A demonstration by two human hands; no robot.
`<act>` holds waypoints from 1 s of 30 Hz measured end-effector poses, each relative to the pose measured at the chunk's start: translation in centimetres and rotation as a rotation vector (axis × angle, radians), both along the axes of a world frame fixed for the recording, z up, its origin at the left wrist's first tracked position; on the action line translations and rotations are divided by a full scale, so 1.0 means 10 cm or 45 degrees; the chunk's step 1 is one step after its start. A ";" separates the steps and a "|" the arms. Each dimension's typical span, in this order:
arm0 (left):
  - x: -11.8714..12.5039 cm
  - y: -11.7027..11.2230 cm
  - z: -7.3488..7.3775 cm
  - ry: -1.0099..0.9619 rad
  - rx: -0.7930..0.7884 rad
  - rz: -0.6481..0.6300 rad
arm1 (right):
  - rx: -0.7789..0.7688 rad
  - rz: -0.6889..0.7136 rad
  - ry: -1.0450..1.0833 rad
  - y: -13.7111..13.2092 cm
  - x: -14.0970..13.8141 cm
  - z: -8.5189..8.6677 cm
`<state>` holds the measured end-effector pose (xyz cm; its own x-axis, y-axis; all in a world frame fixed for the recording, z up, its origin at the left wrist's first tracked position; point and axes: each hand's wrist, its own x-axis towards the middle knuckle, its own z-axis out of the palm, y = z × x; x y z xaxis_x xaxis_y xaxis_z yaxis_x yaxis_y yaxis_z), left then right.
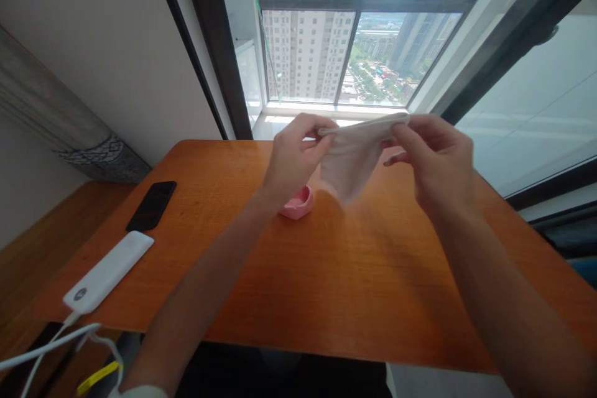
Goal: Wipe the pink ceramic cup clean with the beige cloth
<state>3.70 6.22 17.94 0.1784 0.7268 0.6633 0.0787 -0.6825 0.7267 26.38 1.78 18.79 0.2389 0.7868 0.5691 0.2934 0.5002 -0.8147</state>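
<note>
A thin white piece of cloth [352, 161] with a folded or hemmed top edge hangs above the table, tapering toward its lower end; its exact kind is unclear. My left hand [298, 152] pinches the left end of that top edge between thumb and fingers. On the other end, my right hand [433, 158] pinches the edge too, with its lower fingers curled loosely. Between the hands the top edge is stretched fairly straight, tilted up to the right. A small pink faceted dish [298, 206] stands on the table below my left hand, which partly hides it.
The wooden table [326, 286] has rounded corners. To the left lie a black phone [152, 205] and a white power bank [108, 273] with a white cable [51, 345] running off the near edge. A window [359, 43] is behind the table, and a curtain [79, 118] hangs at left.
</note>
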 end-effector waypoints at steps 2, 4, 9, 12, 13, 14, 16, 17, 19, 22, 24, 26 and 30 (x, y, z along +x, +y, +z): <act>0.00 -0.16 0.15 0.036 0.159 0.039 | 0.097 0.000 0.010 -0.15 -0.01 0.10; -0.05 -0.31 0.15 0.109 0.276 0.073 | 0.098 -0.002 -0.015 -0.34 -0.02 0.08; -0.23 -0.44 -0.50 0.380 0.309 -0.004 | -0.243 0.042 -0.219 -0.72 0.09 -0.60; -0.32 -0.47 -1.06 0.617 0.187 -0.168 | -0.526 0.103 -0.418 -0.86 0.21 -1.10; -0.35 -0.51 -1.21 0.725 0.183 -0.188 | -0.584 0.150 -0.488 -0.91 0.24 -1.22; -0.38 -0.56 -1.34 0.838 0.221 -0.181 | -0.618 0.199 -0.560 -0.95 0.26 -1.32; -0.45 -0.68 -1.52 1.022 0.276 -0.164 | -0.595 0.291 -0.703 -1.06 0.28 -1.43; -0.48 -0.76 -1.56 1.096 0.305 -0.180 | -0.564 0.332 -0.766 -1.12 0.28 -1.45; -0.54 -0.94 -1.55 1.193 0.373 -0.216 | -0.504 0.410 -0.869 -1.26 0.25 -1.44; -0.64 -1.23 -1.41 1.277 0.337 -0.323 | -0.539 0.578 -0.985 -1.47 0.16 -1.33; -0.71 -1.41 -1.28 1.296 0.187 -0.453 | -0.634 0.730 -1.022 -1.60 0.09 -1.22; -0.77 -1.54 -1.15 1.278 -0.042 -0.653 | -0.755 0.893 -1.000 -1.70 0.02 -1.10; -0.81 -1.57 -1.02 1.123 -0.472 -0.824 | -0.900 1.008 -0.848 -1.74 -0.01 -0.95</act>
